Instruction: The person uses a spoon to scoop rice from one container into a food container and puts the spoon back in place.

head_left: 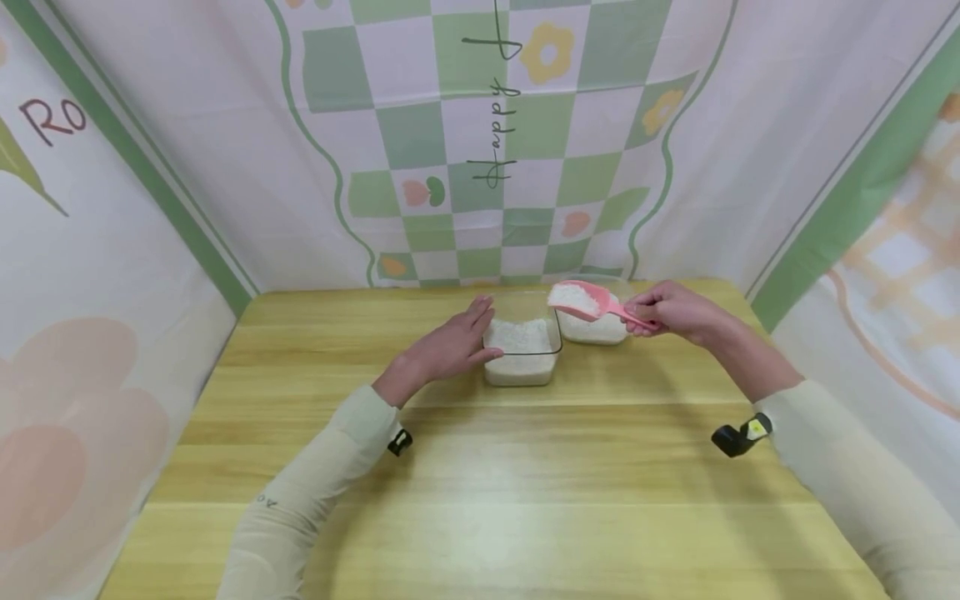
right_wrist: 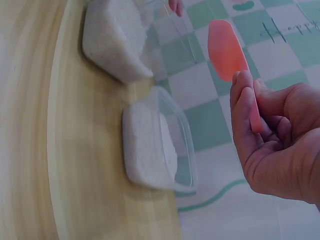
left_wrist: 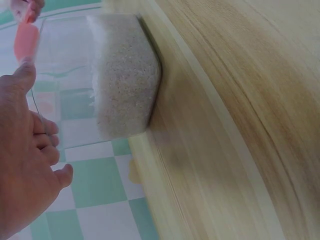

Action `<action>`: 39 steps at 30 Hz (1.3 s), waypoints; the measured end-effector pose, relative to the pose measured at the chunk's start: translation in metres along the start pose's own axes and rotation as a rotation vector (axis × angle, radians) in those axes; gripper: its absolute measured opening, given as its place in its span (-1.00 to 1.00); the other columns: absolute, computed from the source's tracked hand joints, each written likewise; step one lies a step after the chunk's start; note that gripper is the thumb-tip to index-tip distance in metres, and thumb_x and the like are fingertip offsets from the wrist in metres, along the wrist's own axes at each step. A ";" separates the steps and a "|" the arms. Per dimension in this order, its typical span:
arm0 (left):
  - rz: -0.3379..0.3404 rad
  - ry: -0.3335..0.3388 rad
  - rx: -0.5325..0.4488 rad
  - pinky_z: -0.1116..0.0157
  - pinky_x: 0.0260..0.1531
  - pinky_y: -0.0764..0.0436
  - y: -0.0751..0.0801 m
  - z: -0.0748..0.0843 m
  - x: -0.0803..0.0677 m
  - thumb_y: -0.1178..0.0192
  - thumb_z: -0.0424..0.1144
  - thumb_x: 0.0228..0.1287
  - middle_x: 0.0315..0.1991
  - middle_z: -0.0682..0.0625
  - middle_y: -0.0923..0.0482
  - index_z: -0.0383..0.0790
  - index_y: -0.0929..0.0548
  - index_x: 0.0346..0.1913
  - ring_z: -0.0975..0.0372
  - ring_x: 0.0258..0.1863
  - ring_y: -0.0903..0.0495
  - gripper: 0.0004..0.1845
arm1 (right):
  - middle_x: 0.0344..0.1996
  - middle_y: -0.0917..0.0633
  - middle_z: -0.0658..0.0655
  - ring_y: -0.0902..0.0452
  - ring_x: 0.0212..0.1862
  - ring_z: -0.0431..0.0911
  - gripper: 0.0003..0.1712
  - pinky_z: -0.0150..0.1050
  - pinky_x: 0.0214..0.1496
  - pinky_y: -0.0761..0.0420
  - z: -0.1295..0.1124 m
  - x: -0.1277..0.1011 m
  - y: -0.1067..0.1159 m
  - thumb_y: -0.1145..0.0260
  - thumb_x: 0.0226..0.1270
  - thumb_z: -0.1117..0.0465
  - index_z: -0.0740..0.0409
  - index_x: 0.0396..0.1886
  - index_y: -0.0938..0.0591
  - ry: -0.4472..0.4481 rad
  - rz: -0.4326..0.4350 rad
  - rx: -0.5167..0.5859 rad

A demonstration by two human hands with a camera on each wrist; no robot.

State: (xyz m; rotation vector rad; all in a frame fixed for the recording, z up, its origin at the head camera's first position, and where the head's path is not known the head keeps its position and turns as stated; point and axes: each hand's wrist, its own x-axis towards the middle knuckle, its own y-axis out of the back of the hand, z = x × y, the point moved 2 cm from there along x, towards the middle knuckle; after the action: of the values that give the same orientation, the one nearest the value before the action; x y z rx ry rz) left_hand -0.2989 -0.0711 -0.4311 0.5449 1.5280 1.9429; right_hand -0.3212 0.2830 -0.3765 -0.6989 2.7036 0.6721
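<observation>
A clear glass container (head_left: 521,368) holding white rice (left_wrist: 125,75) stands toward the back of the table. My left hand (head_left: 453,340) rests against its left side, fingers extended along the wall and thumb at the front rim. With my right hand (head_left: 667,310) I grip the handle of a pink scoop (head_left: 596,298) heaped with white, rice-like contents. The scoop is raised, its tip near the right rim of the glass container. Below and behind it sits a second clear container (right_wrist: 145,145), also holding white contents, just to the right of the first.
Both containers stand on a light wooden table (head_left: 480,483), close to its back edge. A patterned cloth (head_left: 480,150) with green checks hangs behind the table, and more printed cloth hangs at both sides.
</observation>
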 end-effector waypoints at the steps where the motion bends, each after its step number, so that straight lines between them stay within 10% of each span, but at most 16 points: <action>1: 0.000 0.001 0.002 0.12 0.60 0.05 0.000 0.000 0.000 0.19 0.22 0.56 0.63 -0.25 0.27 -0.43 0.06 0.56 0.03 0.63 0.26 -0.13 | -0.45 -0.71 0.03 -0.60 -0.41 -0.28 -0.63 -0.42 -0.29 -0.68 0.003 -0.001 0.003 0.00 0.60 0.31 0.57 0.01 -0.59 -0.009 0.008 0.001; 18: 0.000 0.010 -0.005 0.12 0.60 0.04 -0.001 0.000 0.002 0.18 0.21 0.56 0.63 -0.22 0.27 -0.41 0.06 0.57 0.05 0.63 0.27 -0.13 | -0.43 -0.78 0.07 -0.68 -0.42 -0.28 -0.56 -0.41 -0.26 -0.72 0.034 0.001 0.046 -0.07 0.52 0.38 0.76 0.16 -0.43 -0.049 0.115 -0.244; 39: 0.008 0.008 -0.008 0.10 0.59 0.01 -0.002 -0.002 0.002 0.18 0.22 0.55 0.63 -0.23 0.27 -0.41 0.07 0.57 0.04 0.63 0.26 -0.12 | -0.53 -0.76 0.07 -0.66 -0.49 -0.23 -0.61 -0.39 -0.40 -0.70 0.027 0.005 0.044 -0.15 0.50 0.34 0.71 0.03 -0.55 -0.030 0.151 -0.407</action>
State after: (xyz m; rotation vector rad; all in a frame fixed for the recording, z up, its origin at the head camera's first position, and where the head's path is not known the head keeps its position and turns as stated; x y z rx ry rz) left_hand -0.3012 -0.0711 -0.4332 0.5413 1.5239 1.9590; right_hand -0.3445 0.3281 -0.3851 -0.5659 2.6336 1.2828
